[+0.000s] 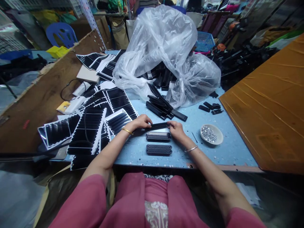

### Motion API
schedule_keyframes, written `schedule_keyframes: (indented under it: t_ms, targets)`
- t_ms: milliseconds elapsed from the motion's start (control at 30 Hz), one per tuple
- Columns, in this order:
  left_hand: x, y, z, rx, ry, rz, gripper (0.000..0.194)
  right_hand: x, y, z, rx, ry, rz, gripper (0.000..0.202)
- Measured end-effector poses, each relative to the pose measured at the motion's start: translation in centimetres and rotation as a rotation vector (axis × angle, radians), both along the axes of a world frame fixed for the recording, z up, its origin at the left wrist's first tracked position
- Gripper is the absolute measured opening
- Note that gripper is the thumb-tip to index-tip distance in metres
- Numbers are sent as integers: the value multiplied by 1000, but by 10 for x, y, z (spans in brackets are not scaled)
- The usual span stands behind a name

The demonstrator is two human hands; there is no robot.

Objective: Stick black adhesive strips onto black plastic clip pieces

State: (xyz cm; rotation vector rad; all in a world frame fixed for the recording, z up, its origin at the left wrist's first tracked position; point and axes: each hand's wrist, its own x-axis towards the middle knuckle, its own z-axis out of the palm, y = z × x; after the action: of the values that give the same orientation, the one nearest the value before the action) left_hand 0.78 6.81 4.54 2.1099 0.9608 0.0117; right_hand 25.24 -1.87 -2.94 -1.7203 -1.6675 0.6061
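My left hand (142, 121) and my right hand (176, 129) pinch the two ends of a slim black plastic piece (159, 125), held level just above the table. Nearer to me lie two black parts with a mesh pattern on top, a lattice-topped piece (158, 136) and a second lattice-topped piece (159, 149), one below the other. Beyond my hands is a loose pile of black plastic parts (158, 106). To the right of my right hand sits a white bowl (220, 139) of small shiny metal bits (209, 133), with a thin dark rod (194, 137) beside it.
Sheets of black strips (86, 131) cover the table's left side. A big clear plastic bag (163, 38) holding black parts stands at the back. Several small black pieces (208, 106) lie right of the pile. An amber-coloured board (268, 107) slants along the right edge, a wooden board (47, 91) along the left.
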Motion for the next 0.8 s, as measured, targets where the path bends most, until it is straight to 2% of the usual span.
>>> schedule_keyframes:
  t_ms: [200, 333, 467, 600, 700, 800]
  targets:
    - [7, -4, -2, 117, 50, -18, 30, -3, 5, 6, 4, -24, 13, 31]
    - [14, -23, -1, 182, 91, -29, 30, -4, 5, 11, -14, -30, 17, 16]
    - [20, -47, 2, 279, 148, -53, 27, -4, -1, 12, -57, -2, 27, 23]
    - [21, -59, 3, 404, 210, -55, 24, -4, -12, 10, -101, 45, 6, 20]
    - [17, -63, -2, 424, 154, 8, 24, -2, -18, 12, -94, 72, 14, 20]
    - [10, -75, -12, 272, -113, 227, 31, 0, -21, 19, -39, 97, 7, 27]
